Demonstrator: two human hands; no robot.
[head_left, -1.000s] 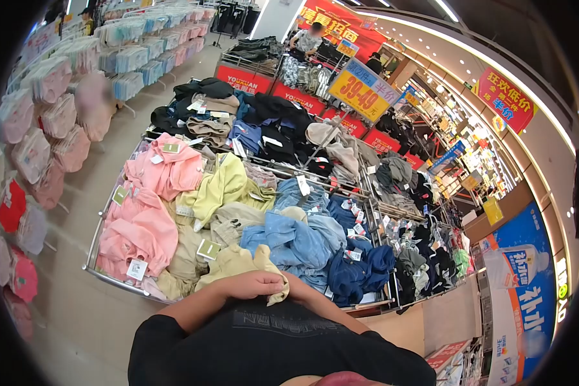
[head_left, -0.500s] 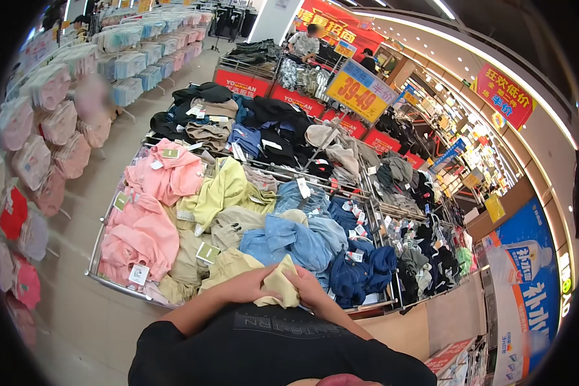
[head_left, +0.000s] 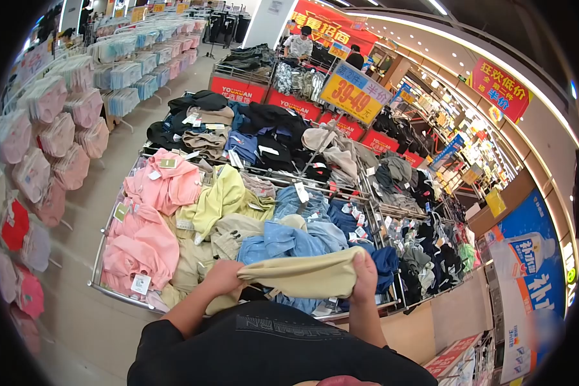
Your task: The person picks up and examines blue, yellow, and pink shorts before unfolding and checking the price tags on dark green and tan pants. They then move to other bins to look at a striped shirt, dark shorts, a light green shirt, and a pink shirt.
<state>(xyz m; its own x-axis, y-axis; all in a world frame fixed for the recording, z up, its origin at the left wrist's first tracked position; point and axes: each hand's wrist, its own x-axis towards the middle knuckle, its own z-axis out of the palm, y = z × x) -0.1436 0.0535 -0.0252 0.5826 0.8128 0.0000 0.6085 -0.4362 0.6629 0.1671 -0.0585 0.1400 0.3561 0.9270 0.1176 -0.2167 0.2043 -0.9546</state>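
A pale yellow garment [head_left: 302, 273] is stretched sideways between my hands, close in front of my body; its exact kind is not clear. My left hand [head_left: 224, 278] grips one end, fingers closed round the cloth. At the opposite end, my right hand [head_left: 365, 275] clasps the fabric with the thumb on top. Under and behind it lie light blue denim clothes [head_left: 283, 239] and a beige garment [head_left: 238, 230]. Dark blue denim [head_left: 385, 265] is beside my right hand. Pink clothes [head_left: 138, 241] with paper tags and a yellow-green garment [head_left: 219, 196] lie further left.
A metal rail [head_left: 119, 296] edges the display table. Dark clothes [head_left: 273, 122] are heaped behind, near a price sign [head_left: 356, 93]. Racks of small pastel items [head_left: 64, 122] stand left; hung clothes [head_left: 431, 248] are at right. A person [head_left: 298, 45] is far back.
My hands have moved apart, the right one outward and up, the left one to the left. The pale yellow garment, bunched between them before, is now pulled out long.
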